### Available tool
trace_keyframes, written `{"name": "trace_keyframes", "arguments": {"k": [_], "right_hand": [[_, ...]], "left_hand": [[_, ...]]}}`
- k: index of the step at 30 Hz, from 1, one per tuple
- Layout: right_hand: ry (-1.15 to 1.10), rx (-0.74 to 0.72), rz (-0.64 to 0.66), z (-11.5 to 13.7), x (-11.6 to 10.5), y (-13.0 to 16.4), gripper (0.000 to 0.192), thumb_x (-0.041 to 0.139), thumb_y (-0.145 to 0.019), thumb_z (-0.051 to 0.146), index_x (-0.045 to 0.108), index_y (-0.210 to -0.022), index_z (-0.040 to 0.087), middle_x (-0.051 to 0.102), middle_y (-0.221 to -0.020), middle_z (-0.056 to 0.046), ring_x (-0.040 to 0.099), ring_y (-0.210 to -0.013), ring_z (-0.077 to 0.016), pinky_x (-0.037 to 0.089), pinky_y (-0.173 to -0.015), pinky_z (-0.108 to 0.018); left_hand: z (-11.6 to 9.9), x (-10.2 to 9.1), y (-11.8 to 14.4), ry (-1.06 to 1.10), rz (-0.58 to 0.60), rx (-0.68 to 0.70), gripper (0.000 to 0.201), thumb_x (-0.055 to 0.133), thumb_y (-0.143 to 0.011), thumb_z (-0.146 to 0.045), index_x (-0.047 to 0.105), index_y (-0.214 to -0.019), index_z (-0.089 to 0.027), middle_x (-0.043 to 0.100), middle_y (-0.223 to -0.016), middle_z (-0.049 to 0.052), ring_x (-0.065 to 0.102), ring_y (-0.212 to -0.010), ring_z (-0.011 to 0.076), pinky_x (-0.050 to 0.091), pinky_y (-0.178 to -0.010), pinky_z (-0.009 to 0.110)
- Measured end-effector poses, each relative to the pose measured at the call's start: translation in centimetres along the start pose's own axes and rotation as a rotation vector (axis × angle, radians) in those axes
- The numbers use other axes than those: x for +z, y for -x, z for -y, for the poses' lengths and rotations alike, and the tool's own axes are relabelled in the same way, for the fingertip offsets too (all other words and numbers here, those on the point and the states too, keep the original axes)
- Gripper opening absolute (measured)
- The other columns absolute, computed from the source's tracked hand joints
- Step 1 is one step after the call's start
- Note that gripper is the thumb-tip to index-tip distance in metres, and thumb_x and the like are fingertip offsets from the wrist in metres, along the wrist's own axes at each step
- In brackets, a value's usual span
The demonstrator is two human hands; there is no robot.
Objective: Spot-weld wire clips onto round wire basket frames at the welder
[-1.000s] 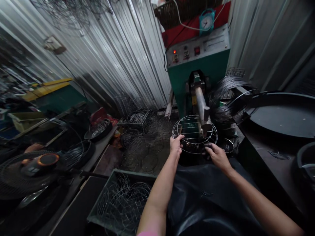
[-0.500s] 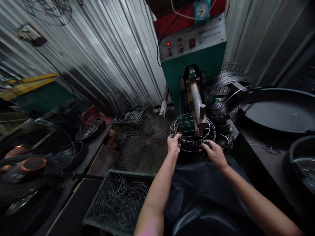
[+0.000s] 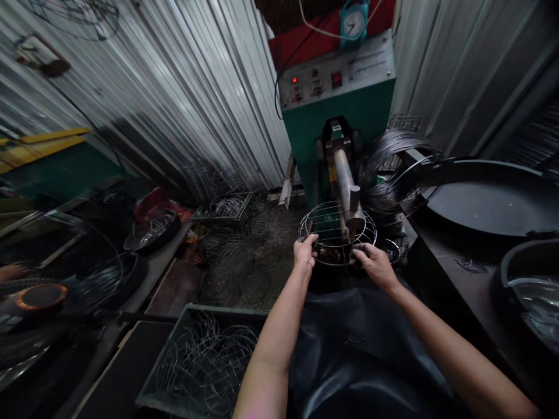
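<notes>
My left hand [image 3: 304,251] is closed around the left rim of a round wire rack [image 3: 332,246] made of rings and parallel crossbars. The fingers of my right hand [image 3: 374,263] are pinched at the rack's near right side; whether they grip the rim or a small piece there is hidden. Above the rack reaches the thick metal arm [image 3: 346,177] of a green machine [image 3: 301,137] that looks like a spot welder. Its tip comes down inside the rack's outline, close to my right fingertips.
A green crate [image 3: 146,396] of bent wire pieces stands at lower left. More wire parts lie on the floor beyond. A wire coil [image 3: 388,157] and a large black pan [image 3: 484,201] are at right. Someone's hand [image 3: 12,272] shows at far left.
The view has shifted slightly. The rack has tilted and turned a little under the machine's arm, and my right fingertips are closer to the arm's tip.
</notes>
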State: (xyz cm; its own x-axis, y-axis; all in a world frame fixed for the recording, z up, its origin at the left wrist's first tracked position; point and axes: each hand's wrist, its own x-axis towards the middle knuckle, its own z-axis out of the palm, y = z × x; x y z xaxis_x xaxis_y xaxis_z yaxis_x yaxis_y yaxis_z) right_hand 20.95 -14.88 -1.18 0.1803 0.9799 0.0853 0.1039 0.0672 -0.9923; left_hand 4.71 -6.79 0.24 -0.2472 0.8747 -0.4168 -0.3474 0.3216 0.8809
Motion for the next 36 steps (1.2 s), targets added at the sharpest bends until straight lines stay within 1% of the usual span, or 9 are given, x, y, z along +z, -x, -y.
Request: {"name": "trace_keyframes", "arguments": {"k": [9,13,15,20,22,26,29,32,36], "right_hand": [[0.002,0.04,-0.032,0.3,-0.3,0.3,0.031,0.061,-0.073,0.049,0.063,-0.08,0.019,0.064,-0.06,-0.002,0.063,-0.058,-0.0196,0.052,-0.057,-0.031],[0.016,0.077,-0.163,-1.0,-2.0,2.7,0.039,0.056,-0.076,0.052,0.064,-0.094,0.017,0.066,-0.07,-0.004,0.063,-0.062,-0.0186,0.051,-0.06,-0.031],[0.067,0.102,-0.14,-2.0,-3.0,4.2,0.039,0.054,-0.076,0.051,0.065,-0.095,0.018,0.066,-0.07,-0.004,0.061,-0.06,-0.0171,0.049,-0.058,-0.029],[0.125,0.222,0.099,-4.6,-4.1,7.0,0.042,0.05,-0.076,0.048,0.061,-0.101,0.017,0.064,-0.069,-0.003,0.056,-0.051,-0.0152,0.045,-0.049,-0.027],[0.203,0.239,0.091,-5.7,-4.7,7.9,0.039,0.047,-0.076,0.05,0.062,-0.09,0.018,0.064,-0.067,-0.003,0.054,-0.047,-0.0153,0.044,-0.047,-0.028],[0.441,0.213,0.016,-8.9,-7.0,9.9,0.038,0.045,-0.073,0.055,0.063,-0.074,0.021,0.061,-0.052,-0.002,0.059,-0.051,-0.0218,0.047,-0.055,-0.033],[0.498,0.199,-0.047,-10.6,-8.6,11.4,0.04,0.05,-0.066,0.056,0.068,-0.076,0.022,0.069,-0.071,-0.008,0.066,-0.071,-0.0289,0.051,-0.069,-0.04],[0.436,0.203,-0.113,-9.5,-8.5,11.6,0.041,0.056,-0.063,0.057,0.071,-0.078,0.022,0.071,-0.088,-0.011,0.064,-0.091,-0.0336,0.05,-0.082,-0.043],[0.145,0.192,-0.061,-4.1,-5.2,8.9,0.049,0.055,-0.074,0.056,0.067,-0.102,0.018,0.071,-0.083,-0.009,0.066,-0.078,-0.0265,0.054,-0.072,-0.038]], "left_hand": [[0.2,-0.1,-0.4,-0.048,-0.008,-0.045,0.031,0.077,-0.054,-0.026,0.049,-0.064,-0.016,0.041,-0.052,-0.006,0.037,-0.04,0.0044,0.021,-0.034,0.017],[-0.9,-1.3,-1.9,-0.087,0.072,-0.235,0.044,0.076,-0.055,-0.05,0.054,-0.074,-0.017,0.043,-0.058,-0.006,0.042,-0.045,0.0058,0.039,-0.042,0.021],[-1.6,-1.6,-2.8,-0.128,0.138,-0.294,0.042,0.076,-0.056,-0.048,0.054,-0.074,-0.017,0.044,-0.058,-0.005,0.043,-0.046,0.0062,0.043,-0.045,0.023],[-1.9,-1.0,-3.7,-0.045,0.2,-0.24,0.037,0.077,-0.055,-0.023,0.042,-0.058,-0.017,0.031,-0.046,-0.01,0.023,-0.036,0.0006,0.02,-0.035,0.015],[-1.6,-0.7,-3.4,-0.01,0.166,-0.221,0.037,0.076,-0.055,-0.021,0.04,-0.056,-0.017,0.028,-0.044,-0.011,0.018,-0.035,0.0,0.014,-0.034,0.015],[-1.3,-0.7,-2.8,0.0,0.114,-0.189,0.036,0.075,-0.053,-0.019,0.04,-0.055,-0.017,0.026,-0.043,-0.011,0.02,-0.034,0.0006,0.013,-0.034,0.016],[-1.4,-0.8,-2.6,0.014,0.096,-0.165,0.035,0.074,-0.053,-0.018,0.04,-0.054,-0.017,0.026,-0.044,-0.011,0.022,-0.035,0.0008,0.014,-0.033,0.016],[-1.4,-0.9,-2.4,0.026,0.061,-0.165,0.031,0.071,-0.055,-0.018,0.04,-0.054,-0.017,0.024,-0.043,-0.011,0.019,-0.035,0.0009,0.012,-0.033,0.016],[-1.0,-0.7,-1.3,0.036,0.035,-0.135,0.029,0.071,-0.055,-0.02,0.042,-0.056,-0.017,0.024,-0.044,-0.011,0.018,-0.035,0.0009,0.012,-0.033,0.016]]}}
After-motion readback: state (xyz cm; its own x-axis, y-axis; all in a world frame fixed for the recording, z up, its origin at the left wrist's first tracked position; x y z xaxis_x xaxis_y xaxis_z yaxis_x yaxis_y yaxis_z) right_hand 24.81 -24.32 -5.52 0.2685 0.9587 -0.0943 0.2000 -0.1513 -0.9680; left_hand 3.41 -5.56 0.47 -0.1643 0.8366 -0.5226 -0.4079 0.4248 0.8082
